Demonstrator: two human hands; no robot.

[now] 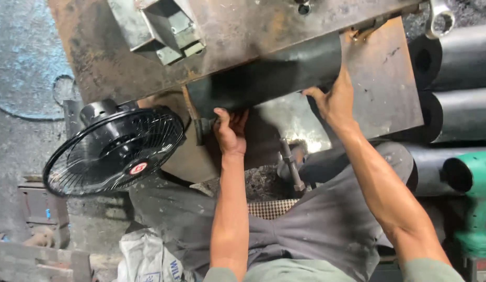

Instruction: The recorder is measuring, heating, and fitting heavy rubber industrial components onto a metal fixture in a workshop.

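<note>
Rusted steel fills the top of your view: a broad, orange-brown plate [243, 31] with a grey angled bracket [167, 26] bolted on it; under its edge lies a dark, smooth metal cylinder [264, 78], matte and slightly tilted; a second rusty plate [384, 78] sits to the right of it. Your left hand [230, 130] cups the cylinder's lower left end from below, fingers curled against it; your right hand [334, 99] presses its lower right edge, fingers wrapped partly out of sight, so you cannot tell how tight that hold is. The cylinder spans between both hands. Below, a black wire-caged fan [115, 149] stands on a gritty, grey concrete floor [18, 141]; black rolled tubes [457, 83] stack at the right; a ring spanner [439, 18] lies at the top right corner.
</note>
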